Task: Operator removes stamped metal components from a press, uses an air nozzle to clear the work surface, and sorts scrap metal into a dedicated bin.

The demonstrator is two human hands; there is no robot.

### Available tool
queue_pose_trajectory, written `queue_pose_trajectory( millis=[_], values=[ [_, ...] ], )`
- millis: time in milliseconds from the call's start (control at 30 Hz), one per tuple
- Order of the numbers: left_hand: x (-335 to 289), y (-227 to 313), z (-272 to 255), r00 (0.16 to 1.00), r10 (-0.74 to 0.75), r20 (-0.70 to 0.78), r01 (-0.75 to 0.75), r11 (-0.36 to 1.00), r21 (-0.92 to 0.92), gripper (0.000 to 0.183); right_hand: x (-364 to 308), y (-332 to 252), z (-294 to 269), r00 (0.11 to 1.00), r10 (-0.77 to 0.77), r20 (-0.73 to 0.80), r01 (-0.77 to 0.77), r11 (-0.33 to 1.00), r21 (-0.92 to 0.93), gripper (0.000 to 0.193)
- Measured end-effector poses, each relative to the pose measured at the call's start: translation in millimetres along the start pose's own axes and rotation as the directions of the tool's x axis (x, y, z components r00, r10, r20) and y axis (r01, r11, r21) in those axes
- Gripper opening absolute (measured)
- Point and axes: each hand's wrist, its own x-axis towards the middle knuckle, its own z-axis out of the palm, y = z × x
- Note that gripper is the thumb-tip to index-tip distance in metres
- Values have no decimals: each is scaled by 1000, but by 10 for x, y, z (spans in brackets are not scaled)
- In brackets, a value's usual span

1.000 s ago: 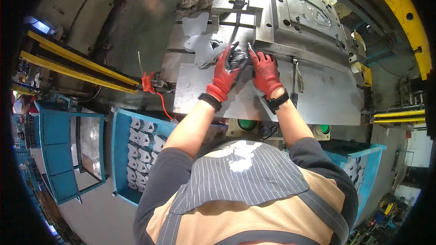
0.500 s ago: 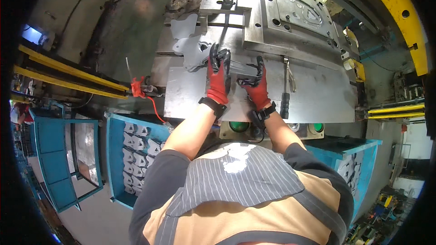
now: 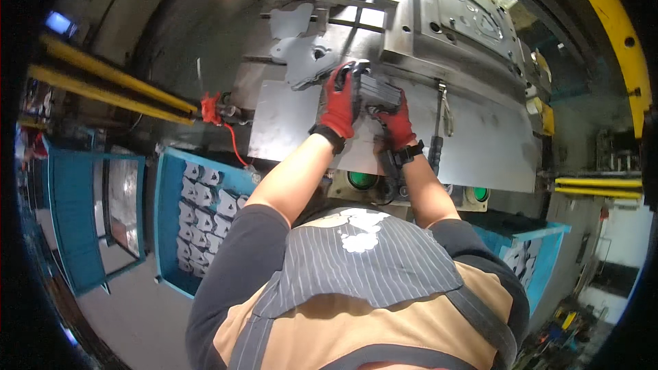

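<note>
Both my hands wear red gloves. My left hand (image 3: 340, 101) and my right hand (image 3: 396, 122) together grip a stack of dark flat stamped metal parts (image 3: 377, 90), held just above the grey steel press table (image 3: 288, 120). Beyond the stack, a shaped grey sheet-metal blank (image 3: 308, 60) lies on the table, just left of the stack. Behind it rises the press die (image 3: 466, 17).
A blue bin (image 3: 199, 209) at my lower left holds several stamped blanks. Another blue bin (image 3: 528, 253) stands at my lower right. Two green buttons (image 3: 362, 179) sit on the table's front edge. A tool (image 3: 439, 123) lies right of my hands. Yellow rails (image 3: 103, 79) run at left.
Both hands have pulled back from the die toward me, now holding the dark stack of parts closer to the table's front. My head has moved nearer.
</note>
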Motion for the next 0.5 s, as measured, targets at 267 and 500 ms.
queue_pose_trajectory(
  millis=[267,500],
  values=[
    [-65,31,110,955,-122,-270,116,992,-41,36,-181,-78,-181,996,-85,-36,56,873,-485,70],
    [-740,856,-1113,722,-598,348,431,-5,-902,51,-859,-1262,1018,934,36,356,197,779,-595,45]
  ],
)
